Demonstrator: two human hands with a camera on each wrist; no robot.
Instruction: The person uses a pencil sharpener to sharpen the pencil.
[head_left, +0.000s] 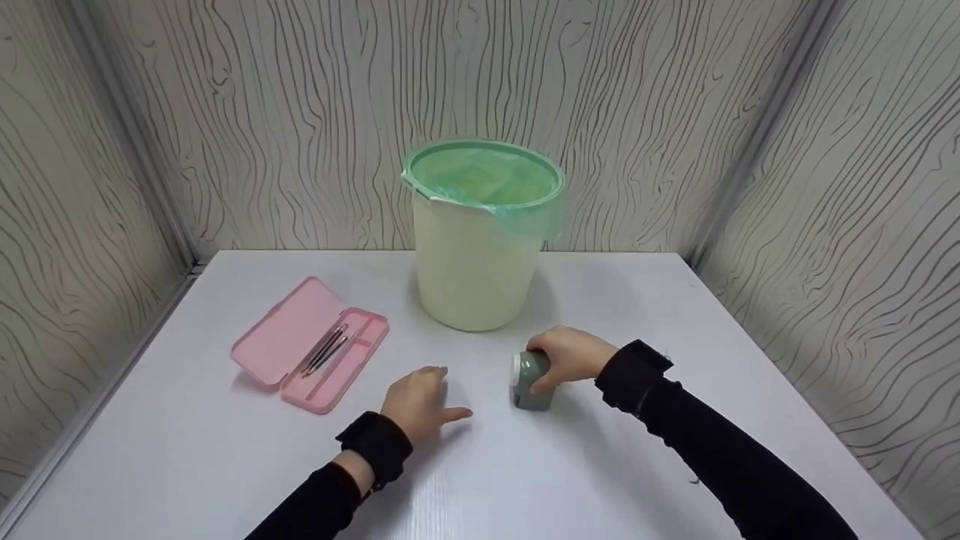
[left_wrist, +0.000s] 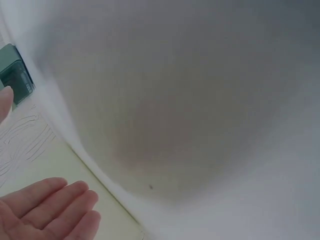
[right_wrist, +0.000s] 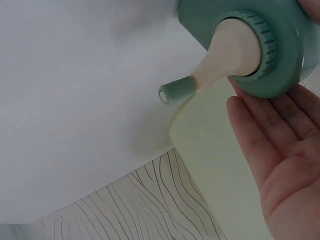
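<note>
A green hand-crank pencil sharpener (head_left: 531,386) stands on the white table, right of the middle. My right hand (head_left: 576,355) grips it from the right, thumb on the near side and fingers over the far side. In the right wrist view, its pale crank (right_wrist: 227,52) with a green knob (right_wrist: 179,90) points away from the palm. My left hand (head_left: 415,403) hovers over the table to the left of the sharpener, fingers extended, thumb spread, holding nothing. Part of the sharpener's clear drawer (left_wrist: 17,80) shows at the left wrist view's edge.
An opened pink pencil case (head_left: 335,395) with a few pencils (head_left: 327,351) inside lies left of my left hand. Behind both hands stands a pale bin (head_left: 474,270) with a green rim and a green liner. Wood-patterned panels (head_left: 300,127) enclose the table's back and sides.
</note>
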